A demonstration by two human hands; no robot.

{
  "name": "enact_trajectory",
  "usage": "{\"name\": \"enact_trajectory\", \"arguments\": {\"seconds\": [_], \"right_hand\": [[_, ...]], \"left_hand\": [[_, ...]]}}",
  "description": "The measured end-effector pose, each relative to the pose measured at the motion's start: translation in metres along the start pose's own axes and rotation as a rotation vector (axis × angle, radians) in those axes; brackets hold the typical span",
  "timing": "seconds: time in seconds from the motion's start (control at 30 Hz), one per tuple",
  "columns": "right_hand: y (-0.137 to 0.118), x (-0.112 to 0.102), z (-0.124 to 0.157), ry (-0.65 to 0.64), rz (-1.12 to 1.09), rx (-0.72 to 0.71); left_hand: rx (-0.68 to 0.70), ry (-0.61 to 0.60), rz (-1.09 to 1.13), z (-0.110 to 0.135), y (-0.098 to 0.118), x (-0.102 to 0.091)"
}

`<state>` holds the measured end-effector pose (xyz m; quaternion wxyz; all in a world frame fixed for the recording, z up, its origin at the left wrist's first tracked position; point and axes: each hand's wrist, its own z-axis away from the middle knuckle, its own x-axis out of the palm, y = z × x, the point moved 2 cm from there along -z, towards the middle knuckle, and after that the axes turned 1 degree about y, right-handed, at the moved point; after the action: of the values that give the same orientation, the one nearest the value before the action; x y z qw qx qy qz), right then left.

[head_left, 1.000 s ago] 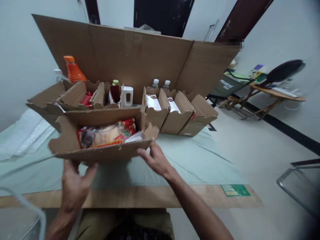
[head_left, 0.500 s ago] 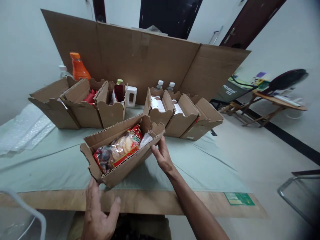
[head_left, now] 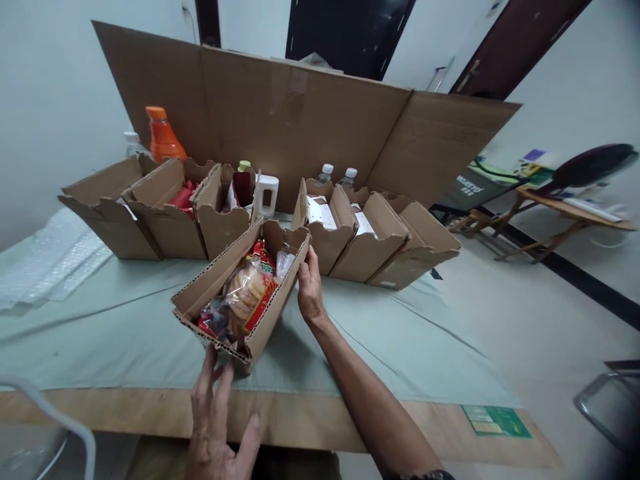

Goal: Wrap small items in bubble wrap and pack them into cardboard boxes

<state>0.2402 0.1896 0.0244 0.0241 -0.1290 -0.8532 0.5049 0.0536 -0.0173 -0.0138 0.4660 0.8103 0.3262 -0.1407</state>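
An open cardboard box (head_left: 273,303) with packets of biscuits and snacks (head_left: 245,297) in it lies aslant on the green cloth (head_left: 125,327), pointing toward the gap in the row of boxes behind. My right hand (head_left: 310,287) presses against its far right side, fingers together on the cardboard. My left hand (head_left: 217,417) is at the box's near end, fingers spread, fingertips touching the near corner.
A row of open cardboard boxes (head_left: 165,213) with goods stands behind, before a tall cardboard sheet (head_left: 300,113). An orange bottle (head_left: 163,137), white jug (head_left: 267,193) and small water bottles (head_left: 325,173) stand there. Bubble wrap (head_left: 50,257) lies left. A folding table (head_left: 565,207) stands right.
The box has come down from the air onto the cloth and swung round, its far end now toward the row. My left hand slid to its near corner; my right moved up its side.
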Motion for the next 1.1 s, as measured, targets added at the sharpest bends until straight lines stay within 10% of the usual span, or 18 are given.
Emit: {"name": "enact_trajectory", "arguments": {"seconds": [0.57,1.1], "right_hand": [[0.002,0.015,-0.003,-0.087,0.301,-0.067],[0.025,0.01,0.019,0.043,0.115,-0.09]], "left_hand": [[-0.045,-0.025,0.035,-0.013,0.003,0.007],[0.097,-0.094,0.03,-0.011,-0.011,0.019]]}}
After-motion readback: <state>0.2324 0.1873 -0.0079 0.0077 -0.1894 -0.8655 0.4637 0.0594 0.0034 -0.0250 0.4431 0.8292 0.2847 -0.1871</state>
